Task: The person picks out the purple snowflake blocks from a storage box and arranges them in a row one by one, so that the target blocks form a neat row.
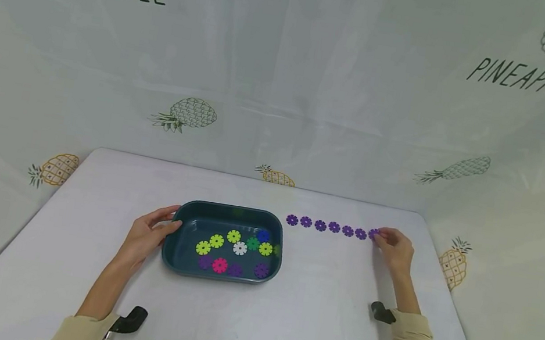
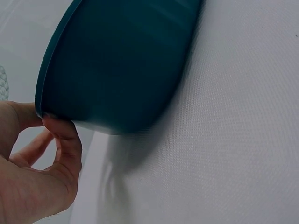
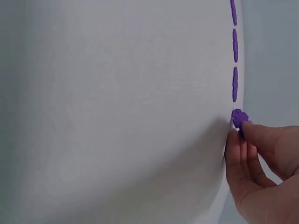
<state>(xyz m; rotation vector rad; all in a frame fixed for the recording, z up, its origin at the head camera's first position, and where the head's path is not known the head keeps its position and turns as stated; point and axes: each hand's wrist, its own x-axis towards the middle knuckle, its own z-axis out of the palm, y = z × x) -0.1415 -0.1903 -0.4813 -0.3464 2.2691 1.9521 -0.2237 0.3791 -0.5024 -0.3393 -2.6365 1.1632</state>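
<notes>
Held purple piece: a small purple flower-shaped disc, seemingly plastic [image 1: 373, 233], is at the far end of the row from the tray, to the tray's right; it shows its face in the right wrist view, so it seems tilted.
Slip risk: a pinch this small could let the disc twist or drop askew.
Right hand [image 1: 396, 251]: thumb and fingertips nearly closed on the disc; wrist low, forearm reaching away from the body, well right of the tray.
Purple row: six matching purple flower-shaped discs [image 1: 334, 227] run rightward from beside the tray's far right corner, with small gaps.
Row risk: a fingertip brushing the nearest disc could push it out of line.
Tray: a dark teal, rounded rectangular tray [image 1: 183, 251], holding loose yellow-green, white, green, blue, pink and purple discs [image 1: 239, 248].
Left hand [image 1: 149, 234]: thumb and fingers pinch the tray's left rim, arm angled inward.
Tray risk: a rightward shove by this hand could drive the tray into the row's near end.
Bench: white-covered bench [image 1: 312, 329] under tray and row.
</notes>
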